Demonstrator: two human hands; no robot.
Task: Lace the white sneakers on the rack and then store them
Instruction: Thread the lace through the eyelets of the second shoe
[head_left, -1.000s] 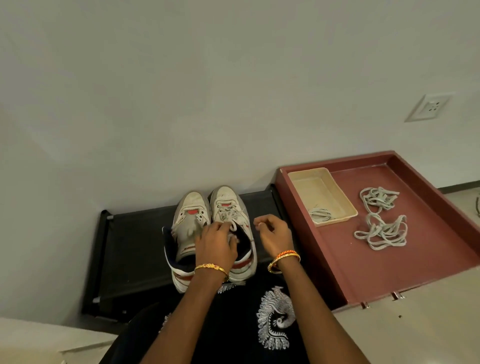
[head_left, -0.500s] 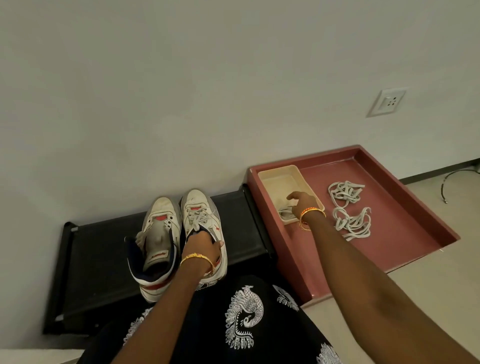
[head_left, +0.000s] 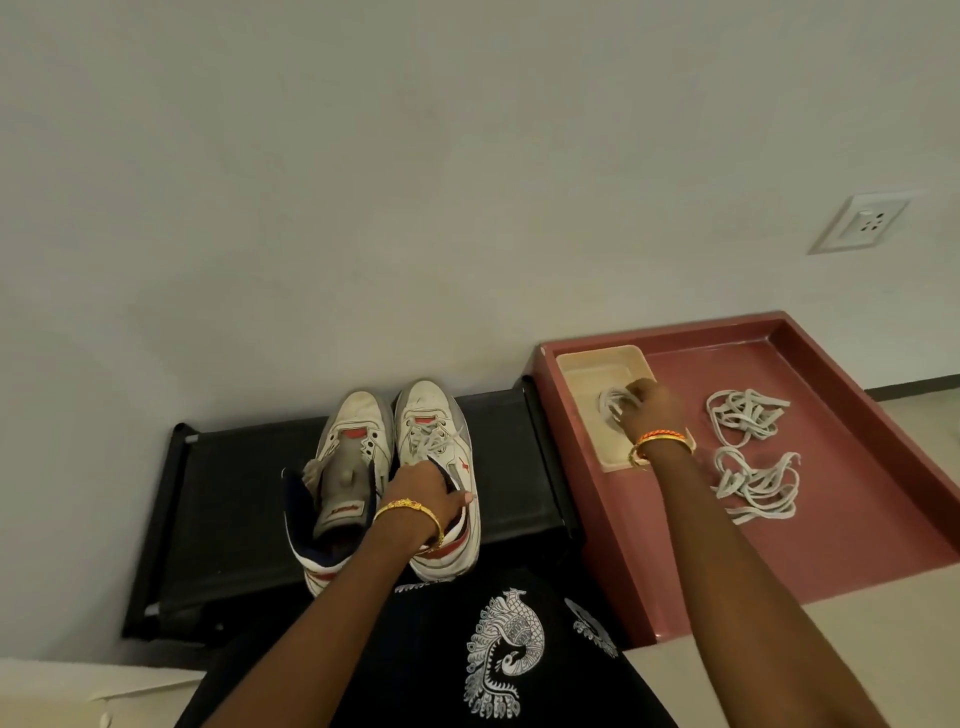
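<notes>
1. Since half a second ago, right hand (head_left: 652, 410) has closed on the lace (head_left: 610, 408) in the cream tray (head_left: 597, 364) — fingers curled round it.
2. Left hand (head_left: 423, 488) grips the right sneaker (head_left: 431, 410) at its collar, likely steadying it.
3. Left sneaker (head_left: 358, 421) unlaced — both on the rack (head_left: 234, 493).
4. Spare laces (head_left: 748, 415) lie in the red tray (head_left: 857, 499).

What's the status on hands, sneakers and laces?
Left hand grips right sneaker on rack. Right hand grasping lace in cream tray. Nothing blocking.
</notes>
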